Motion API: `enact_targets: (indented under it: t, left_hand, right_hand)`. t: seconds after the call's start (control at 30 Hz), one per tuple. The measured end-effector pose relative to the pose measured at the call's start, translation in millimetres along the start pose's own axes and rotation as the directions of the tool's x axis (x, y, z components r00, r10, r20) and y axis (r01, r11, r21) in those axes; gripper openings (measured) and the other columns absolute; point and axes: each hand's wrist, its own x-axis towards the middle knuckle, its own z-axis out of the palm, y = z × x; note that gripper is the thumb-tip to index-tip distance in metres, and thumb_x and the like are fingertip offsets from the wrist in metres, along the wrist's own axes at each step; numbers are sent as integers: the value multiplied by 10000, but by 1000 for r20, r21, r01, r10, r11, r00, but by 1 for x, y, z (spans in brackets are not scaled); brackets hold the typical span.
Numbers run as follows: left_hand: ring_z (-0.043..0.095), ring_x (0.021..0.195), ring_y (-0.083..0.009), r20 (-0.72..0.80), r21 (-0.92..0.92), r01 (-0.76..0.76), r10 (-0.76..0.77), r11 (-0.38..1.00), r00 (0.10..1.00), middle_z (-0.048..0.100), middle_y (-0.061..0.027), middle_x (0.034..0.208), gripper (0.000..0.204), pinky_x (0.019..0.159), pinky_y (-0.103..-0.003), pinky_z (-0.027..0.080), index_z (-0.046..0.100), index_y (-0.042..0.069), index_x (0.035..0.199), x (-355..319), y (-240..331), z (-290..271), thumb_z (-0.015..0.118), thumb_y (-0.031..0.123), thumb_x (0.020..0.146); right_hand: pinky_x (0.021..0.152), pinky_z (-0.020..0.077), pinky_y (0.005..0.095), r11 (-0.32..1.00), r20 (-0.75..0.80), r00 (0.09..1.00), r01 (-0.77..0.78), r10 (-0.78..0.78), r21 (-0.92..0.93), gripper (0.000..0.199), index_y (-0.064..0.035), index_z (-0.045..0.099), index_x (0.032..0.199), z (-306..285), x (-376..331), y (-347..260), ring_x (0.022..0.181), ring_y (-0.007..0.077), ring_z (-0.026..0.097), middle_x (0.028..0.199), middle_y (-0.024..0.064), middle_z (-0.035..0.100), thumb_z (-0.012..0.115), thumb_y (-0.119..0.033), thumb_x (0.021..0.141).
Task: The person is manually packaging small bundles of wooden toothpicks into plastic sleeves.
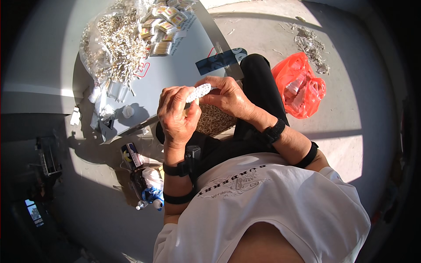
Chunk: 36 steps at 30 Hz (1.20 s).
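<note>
Head view: both bare hands are raised above the lap, beside the near edge of a grey counter (151, 81); the fingers of the left hand (177, 115) grasp one end of a white bundle of cotton swabs (199, 93), while those of the right hand (230, 97) are curled round its other end; the bundle is tilted, its packed white tips showing between the hands; just below, a mass of brown sticks (214, 120) lies between the black-clad legs; on the counter, a clear plastic bag (94, 41) holds a heap of loose swabs (120, 44), with small packs of swabs (164, 28) beside it; a dark see-through sheet (215, 62) lies near the right knee; on the floor, a red plastic bag (300, 85) stands right of the legs, near scattered pale scraps (310, 46).
</note>
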Motion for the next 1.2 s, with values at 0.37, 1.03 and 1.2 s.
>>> enact_targets:
  t: [0.37, 1.03, 1.2]
  left_hand:
    - [615, 849, -321, 16, 58, -44, 43, 997, 999, 634, -121, 905, 305, 781, -414, 501, 619, 10, 981, 2, 0, -2, 688, 2, 684]
    - [615, 835, -321, 15, 53, -45, 45, 998, 999, 633, -127, 891, 305, 769, -409, 506, 617, 4, 1018, 3, 1, -2, 672, 6, 718]
    - [614, 830, -322, 19, 43, -58, 57, 997, 998, 630, -130, 888, 302, 767, -410, 507, 614, 1, 1002, 5, 1, -2, 679, 8, 707]
  right_hand:
    - [839, 506, 258, 1000, 27, 999, -18, 18, 24, 264, -4, 626, 1107, -1, 0, 4, 923, 81, 606, 969, 39, 669, 699, -34, 855]
    - [801, 503, 258, 997, 56, 998, 23, -19, -67, 280, 5, 591, 1142, -1, 1, 1, 898, 83, 610, 949, 52, 673, 681, -67, 887]
    - [684, 503, 292, 992, -18, 994, 111, -112, -62, 246, 16, 622, 1057, 1, 1, 1, 735, 112, 615, 786, 83, 670, 703, -33, 830]
